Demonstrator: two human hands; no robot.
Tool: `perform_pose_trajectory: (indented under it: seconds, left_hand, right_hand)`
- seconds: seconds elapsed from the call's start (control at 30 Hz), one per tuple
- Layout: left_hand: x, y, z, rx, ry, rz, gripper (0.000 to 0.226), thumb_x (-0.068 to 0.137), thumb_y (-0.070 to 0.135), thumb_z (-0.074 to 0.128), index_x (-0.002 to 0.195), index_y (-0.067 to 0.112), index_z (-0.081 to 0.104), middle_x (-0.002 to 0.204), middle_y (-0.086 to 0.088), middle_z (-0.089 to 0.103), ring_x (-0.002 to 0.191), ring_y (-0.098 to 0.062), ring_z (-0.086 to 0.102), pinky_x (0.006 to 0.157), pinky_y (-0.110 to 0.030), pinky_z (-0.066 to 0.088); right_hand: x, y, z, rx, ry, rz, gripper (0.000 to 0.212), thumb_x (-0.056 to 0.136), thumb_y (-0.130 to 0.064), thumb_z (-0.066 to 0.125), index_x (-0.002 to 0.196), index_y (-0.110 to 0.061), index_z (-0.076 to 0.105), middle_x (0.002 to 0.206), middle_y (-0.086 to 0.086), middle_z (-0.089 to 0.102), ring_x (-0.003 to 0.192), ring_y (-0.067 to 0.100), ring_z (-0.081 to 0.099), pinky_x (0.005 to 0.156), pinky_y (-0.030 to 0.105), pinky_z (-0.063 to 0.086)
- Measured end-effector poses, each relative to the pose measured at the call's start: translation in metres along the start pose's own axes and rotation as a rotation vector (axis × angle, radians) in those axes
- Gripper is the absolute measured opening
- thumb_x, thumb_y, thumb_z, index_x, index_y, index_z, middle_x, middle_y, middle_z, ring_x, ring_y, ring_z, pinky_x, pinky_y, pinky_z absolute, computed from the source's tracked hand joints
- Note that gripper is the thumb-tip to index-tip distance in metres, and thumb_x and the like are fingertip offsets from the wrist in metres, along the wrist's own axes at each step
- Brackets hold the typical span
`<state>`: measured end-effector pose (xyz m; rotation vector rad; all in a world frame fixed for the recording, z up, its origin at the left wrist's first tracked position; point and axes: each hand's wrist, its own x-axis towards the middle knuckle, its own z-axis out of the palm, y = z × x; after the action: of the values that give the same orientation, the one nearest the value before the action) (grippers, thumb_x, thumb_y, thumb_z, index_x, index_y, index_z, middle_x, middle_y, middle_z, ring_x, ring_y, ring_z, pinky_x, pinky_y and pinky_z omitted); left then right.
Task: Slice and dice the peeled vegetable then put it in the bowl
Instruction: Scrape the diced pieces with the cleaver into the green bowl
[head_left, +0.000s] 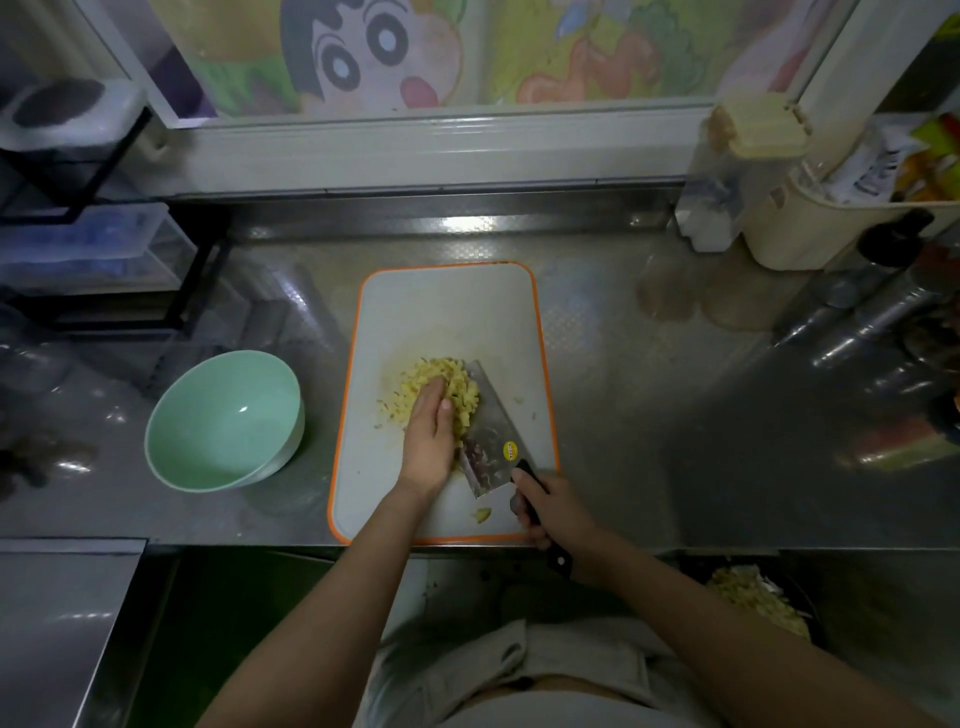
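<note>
Left hand (428, 436): palm down, fingers straight and together, pressing on the diced vegetable (457, 384).

Right hand (558, 512): fingers curled round the black handle of the cleaver (493, 431). The blade lies tilted just right of the left hand, touching the pile.

The pile sits between left fingers and blade, on the cutting board (447, 312).

Judgement: dicing looks complete; the step in hand is loading the pile onto the blade.

Method: keep the edge low on the board, sweep with flat fingers toward the steel, keep fingertips off the edge, and take modest loads.

A stray piece (482, 514) lies between the wrists; collect it.

Bowl (208, 395): on the surface (649, 415), well left of the left hand, apart from the board. It appears empty. Carry the load level.
</note>
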<state>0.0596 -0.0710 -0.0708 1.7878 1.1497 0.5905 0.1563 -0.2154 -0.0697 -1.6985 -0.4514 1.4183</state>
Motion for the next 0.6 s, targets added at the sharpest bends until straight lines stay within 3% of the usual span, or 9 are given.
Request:
perform_pose_trajectory:
  seconds: [0.2, 0.37, 0.47, 0.6]
  left_hand:
    - [0.006, 0.017, -0.022, 0.19, 0.154, 0.181, 0.034, 0.097, 0.008, 0.042, 0.129, 0.001, 0.05, 0.128, -0.016, 0.052, 0.122, -0.027, 0.043, 0.103, -0.023, 0.025]
    - [0.011, 0.016, -0.055, 0.411, 0.348, 0.222, 0.032, 0.082, -0.003, 0.052, 0.113, 0.002, 0.059, 0.108, -0.019, 0.056, 0.103, -0.036, 0.049, 0.093, -0.037, 0.034]
    - [0.008, 0.01, -0.072, 0.577, 0.394, 0.118, 0.036, 0.076, -0.001, 0.057, 0.112, -0.002, 0.056, 0.109, -0.027, 0.05, 0.102, -0.042, 0.045, 0.09, -0.045, 0.033]
    - [0.0, 0.0, -0.088, 0.728, 0.348, -0.182, 0.047, 0.078, 0.008, 0.061, 0.118, -0.011, 0.045, 0.129, -0.033, 0.041, 0.111, -0.046, 0.039, 0.094, -0.047, 0.027]
  right_hand:
    - [-0.006, -0.006, -0.006, 0.102, -0.022, 0.035, 0.037, 0.1, -0.034, 0.042, 0.069, -0.014, 0.049, 0.054, -0.003, 0.048, 0.039, 0.006, 0.034, 0.039, 0.018, 0.03]
    - [-0.007, -0.01, -0.009, 0.084, 0.014, 0.026, 0.034, 0.099, -0.035, 0.044, 0.074, -0.012, 0.05, 0.051, -0.003, 0.047, 0.038, 0.006, 0.035, 0.037, 0.019, 0.031]
    - [-0.009, -0.015, -0.009, 0.096, -0.001, 0.026, 0.034, 0.099, -0.034, 0.043, 0.074, -0.012, 0.048, 0.05, -0.002, 0.046, 0.038, 0.008, 0.032, 0.037, 0.019, 0.029]
    - [-0.012, -0.023, -0.005, 0.112, -0.014, 0.023, 0.035, 0.099, -0.034, 0.043, 0.073, -0.012, 0.047, 0.049, -0.001, 0.046, 0.037, 0.007, 0.03, 0.034, 0.018, 0.027]
